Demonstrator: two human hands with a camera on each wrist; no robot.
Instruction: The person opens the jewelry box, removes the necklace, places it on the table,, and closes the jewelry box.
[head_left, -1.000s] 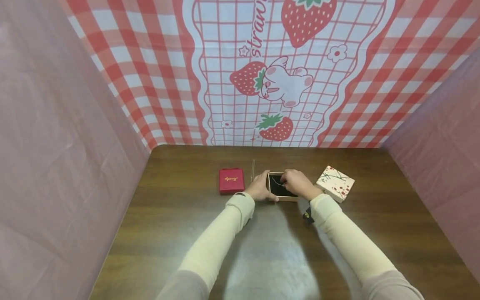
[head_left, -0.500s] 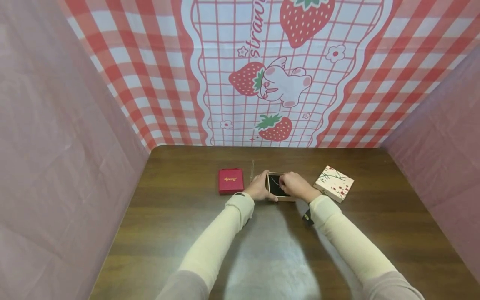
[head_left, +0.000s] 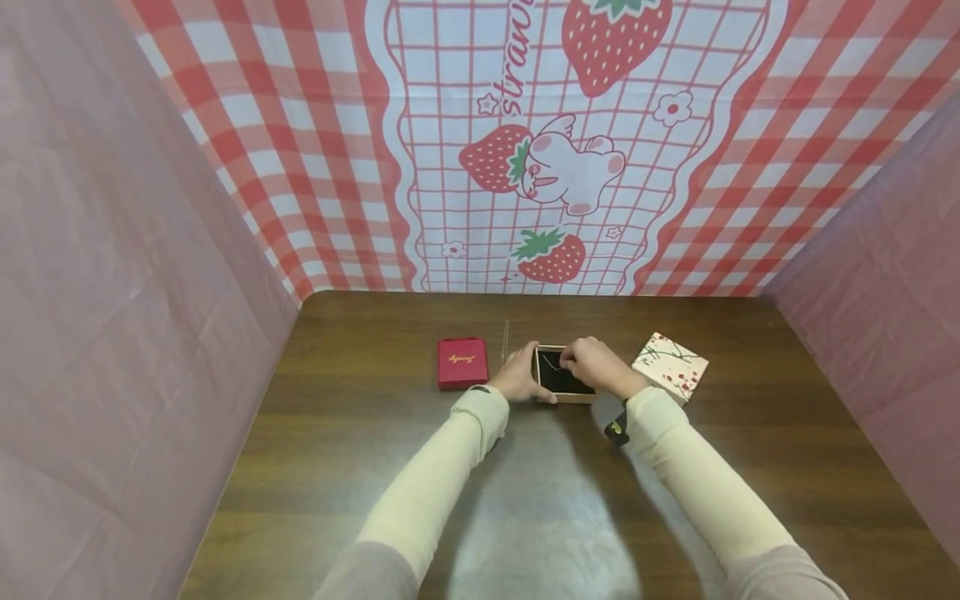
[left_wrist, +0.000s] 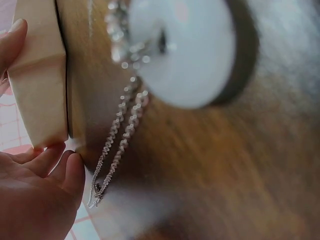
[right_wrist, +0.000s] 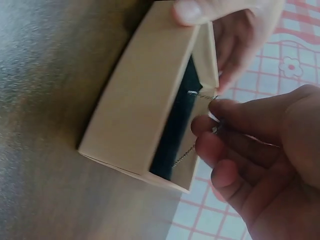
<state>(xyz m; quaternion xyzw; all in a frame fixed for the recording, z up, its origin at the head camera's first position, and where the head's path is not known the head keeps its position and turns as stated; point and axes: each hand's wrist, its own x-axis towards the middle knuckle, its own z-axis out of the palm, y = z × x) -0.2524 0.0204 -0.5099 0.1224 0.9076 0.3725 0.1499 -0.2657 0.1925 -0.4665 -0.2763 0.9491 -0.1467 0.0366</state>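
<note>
My left hand (head_left: 517, 373) holds the left end of a small cream box (right_wrist: 135, 95), thumb on the near wall and fingers at the far side. The box is uncovered, with a black pad (head_left: 551, 379) inside. Over it my right hand (head_left: 596, 365) pinches a thin silver chain (right_wrist: 185, 155) between thumb and fingertips. Two strands of it run down to the black pad. Beside the left hand, a second chain (left_wrist: 117, 135) with a round white pendant (left_wrist: 185, 50) lies on the table.
A red box (head_left: 462, 364) with gold lettering stands left of the left hand. To the right is a cream lid (head_left: 671, 367) with a floral print. A small black piece with a yellow mark (head_left: 617, 429) lies by the right wrist. Patterned cloth (head_left: 555, 167) hangs behind the table.
The right hand moves slightly left and then back right over the box, still pinching the chain. The left hand and the box stay in place.
</note>
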